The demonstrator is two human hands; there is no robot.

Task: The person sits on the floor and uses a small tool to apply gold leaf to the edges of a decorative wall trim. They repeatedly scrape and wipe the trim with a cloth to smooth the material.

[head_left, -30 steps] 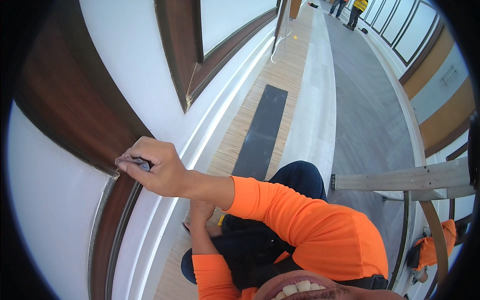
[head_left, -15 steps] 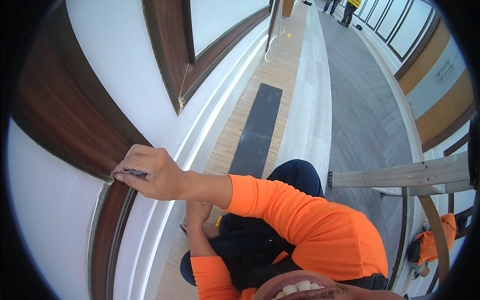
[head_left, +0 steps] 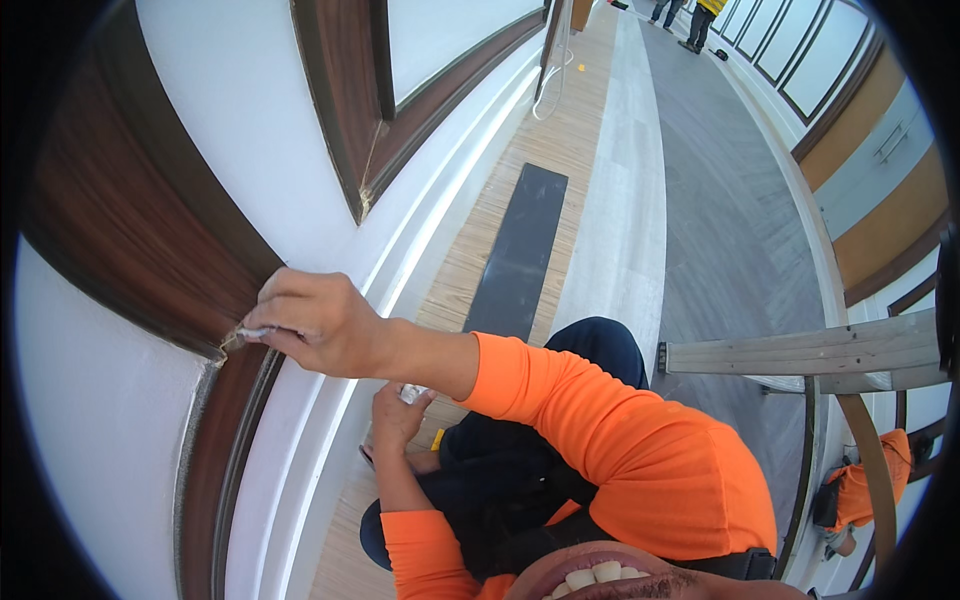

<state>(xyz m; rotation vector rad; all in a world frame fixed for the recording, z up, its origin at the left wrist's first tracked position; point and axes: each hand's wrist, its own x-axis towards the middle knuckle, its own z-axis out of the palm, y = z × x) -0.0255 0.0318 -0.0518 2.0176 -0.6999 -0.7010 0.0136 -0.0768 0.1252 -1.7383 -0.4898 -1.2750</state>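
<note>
My right hand (head_left: 318, 322) reaches across to the brown wooden frame (head_left: 150, 230) on the white wall. Its fingers pinch a small, thin greyish blade-like piece (head_left: 259, 333), whose exact kind I cannot make out. The fingertips are beside the corner joint (head_left: 228, 345) of the frame, where pale, rough material shows along the seam. Lower down, below my right forearm, my left hand (head_left: 397, 415) is closed around a small whitish, crumpled-looking lump (head_left: 411, 393), partly hidden by the fingers.
A dark grey plank (head_left: 520, 250) lies on the light wood-look floor (head_left: 455, 270). A metal ladder-like frame (head_left: 800, 350) stands at my right. Another brown frame (head_left: 375, 150) is farther along the wall. A person in orange (head_left: 868, 480) is at far right; others stand far ahead.
My right hand has drawn slightly up and right, with the greyish piece a little off the joint. The whitish lump in my left hand now shows beneath my forearm.
</note>
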